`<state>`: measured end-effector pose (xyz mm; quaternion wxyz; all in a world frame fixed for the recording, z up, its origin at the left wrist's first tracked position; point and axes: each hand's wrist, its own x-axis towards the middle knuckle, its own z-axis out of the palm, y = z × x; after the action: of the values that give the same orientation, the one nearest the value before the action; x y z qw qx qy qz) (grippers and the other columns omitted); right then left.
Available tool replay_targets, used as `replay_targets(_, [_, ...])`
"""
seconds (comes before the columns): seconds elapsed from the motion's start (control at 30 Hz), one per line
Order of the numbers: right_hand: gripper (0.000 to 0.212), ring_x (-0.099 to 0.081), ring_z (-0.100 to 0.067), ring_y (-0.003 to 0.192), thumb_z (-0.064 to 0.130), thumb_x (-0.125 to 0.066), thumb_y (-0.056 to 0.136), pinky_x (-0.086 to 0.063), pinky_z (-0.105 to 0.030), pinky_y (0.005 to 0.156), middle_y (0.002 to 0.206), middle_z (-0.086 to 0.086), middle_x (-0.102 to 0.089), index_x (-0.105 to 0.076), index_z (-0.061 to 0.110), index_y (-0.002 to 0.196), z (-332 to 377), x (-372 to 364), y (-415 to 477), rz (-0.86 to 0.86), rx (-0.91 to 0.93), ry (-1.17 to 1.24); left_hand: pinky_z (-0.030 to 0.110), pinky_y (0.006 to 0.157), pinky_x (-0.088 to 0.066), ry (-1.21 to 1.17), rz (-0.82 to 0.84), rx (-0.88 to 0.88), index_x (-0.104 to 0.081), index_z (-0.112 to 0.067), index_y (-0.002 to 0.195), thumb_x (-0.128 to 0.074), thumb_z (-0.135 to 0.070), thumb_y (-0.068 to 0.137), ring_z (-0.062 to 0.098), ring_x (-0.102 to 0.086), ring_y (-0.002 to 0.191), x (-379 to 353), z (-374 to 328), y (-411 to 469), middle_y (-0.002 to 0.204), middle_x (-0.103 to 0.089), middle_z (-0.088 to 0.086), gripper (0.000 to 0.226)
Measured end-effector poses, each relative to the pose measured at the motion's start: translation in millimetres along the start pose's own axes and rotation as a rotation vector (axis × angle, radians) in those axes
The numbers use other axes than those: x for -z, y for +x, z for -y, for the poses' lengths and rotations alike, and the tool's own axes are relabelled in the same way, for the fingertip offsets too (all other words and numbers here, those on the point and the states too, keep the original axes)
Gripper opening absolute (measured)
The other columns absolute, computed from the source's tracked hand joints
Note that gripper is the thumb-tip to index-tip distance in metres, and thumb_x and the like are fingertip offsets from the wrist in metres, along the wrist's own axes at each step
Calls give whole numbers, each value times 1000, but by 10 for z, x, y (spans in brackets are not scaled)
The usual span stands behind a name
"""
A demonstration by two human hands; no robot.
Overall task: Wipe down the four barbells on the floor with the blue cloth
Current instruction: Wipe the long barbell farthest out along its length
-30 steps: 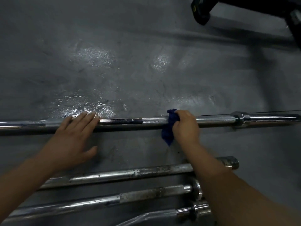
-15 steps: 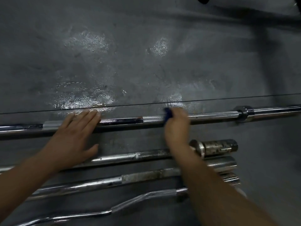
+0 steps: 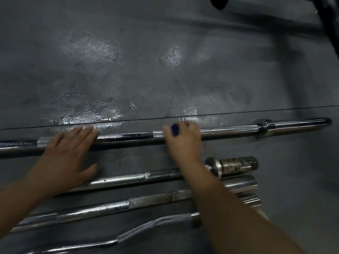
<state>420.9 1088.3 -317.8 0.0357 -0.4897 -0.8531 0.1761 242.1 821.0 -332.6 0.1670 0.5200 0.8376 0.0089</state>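
Pressed the left hand (image 3: 67, 158) flat, fingers straight, on the far barbell (image 3: 229, 130), lying 9-to-3 across the floor (image 3: 165, 79). Clutched the blue cloth (image 3: 174, 129) against that shaft with the right hand (image 3: 183, 142), the nearer one to the 3 o'clock sleeve. Had three more barbells (image 3: 128, 179) lying roughly parallel toward 6 o'clock.

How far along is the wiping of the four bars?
Done: nothing clearly finished. In hand: the right hand holds the cloth on the far bar; the left hand presses on it. Left: the second bar, its sleeve spotted, third bar and curl bar.
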Motion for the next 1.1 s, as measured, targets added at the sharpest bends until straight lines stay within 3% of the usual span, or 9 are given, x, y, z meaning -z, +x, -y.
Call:
replay_targets(0.13, [30, -51, -24, 104, 31, -50, 92, -46, -39, 94, 116, -6, -59, -63, 20, 116, -164, 26, -77, 58, 350, -14, 48, 118, -13, -4, -12, -12, -36, -11, 151, -42, -63, 73, 32, -39, 140, -20, 29, -5, 157, -37, 9, 94])
replay_targets(0.23, [30, -55, -25, 108, 18, -48, 91, -43, -30, 94, 120, -7, -60, -66, 18, 116, -761, 297, 227, 17, 104, 33, 38, 120, -3, -2, -22, -22, -35, -11, 152, -42, -62, 73, 31, -39, 140, -9, 45, -20, 157, -36, 9, 94])
replay_targets(0.3, [36, -56, -28, 105, 22, -42, 87, -39, -26, 88, 116, -8, -61, -69, 15, 109, -791, 295, 263, -72, -85, 57, 48, 118, -14, 6, -17, -17, -37, -11, 151, -42, -63, 73, 32, -39, 140, -6, 18, -15, 157, -37, 10, 94])
replay_targets(0.33, [38, -56, -29, 102, 24, -39, 83, -41, -28, 86, 111, -9, -62, -69, 14, 104, -618, 207, 199, -69, -72, 58, 53, 115, -20, 10, -9, -9, -38, -11, 151, -42, -64, 73, 32, -40, 140, 6, -9, -6, 156, -38, 10, 94])
replay_targets(0.47, [32, -55, -26, 98, 15, -49, 79, -45, -37, 91, 108, -7, -65, -71, 13, 102, 191, -154, -285, 58, 300, 68, 58, 111, -25, 31, 15, 18, -38, -12, 150, -42, -65, 74, 33, -40, 139, 41, -73, 4, 156, -39, 10, 94])
replay_targets(0.57, [35, -57, -25, 101, 11, -53, 78, -47, -37, 91, 112, -5, -66, -69, 15, 109, 48, -47, -218, 124, 402, 44, 56, 111, -26, 45, 24, 11, -35, -13, 152, -43, -65, 73, 32, -39, 140, 44, -61, -25, 157, -37, 9, 95])
replay_targets(0.8, [27, -56, -24, 94, 9, -49, 78, -46, -33, 78, 100, -4, -64, -68, 13, 96, -134, 81, -233, 106, 300, 84, 57, 111, -26, 21, 28, 8, -38, -9, 149, -46, -63, 71, 32, -40, 137, 73, -164, -204, 154, -40, 11, 95])
replay_targets(0.97, [30, -56, -23, 92, 17, -44, 77, -44, -31, 79, 97, -6, -65, -69, 15, 93, -257, 240, -138, 215, 299, 49, 53, 113, -23, -4, -12, 14, -44, -11, 146, -44, -65, 76, 30, -41, 135, 41, -254, -307, 150, -44, 9, 89])
replay_targets(1.1, [37, -56, -33, 95, 20, -38, 78, -45, -35, 79, 101, -14, -62, -68, 11, 98, -235, 54, -87, -5, 31, 40, 51, 118, -20, -16, 7, 12, -35, -15, 151, -36, -74, 83, 26, -36, 140, 18, -257, -216, 154, -38, 5, 90])
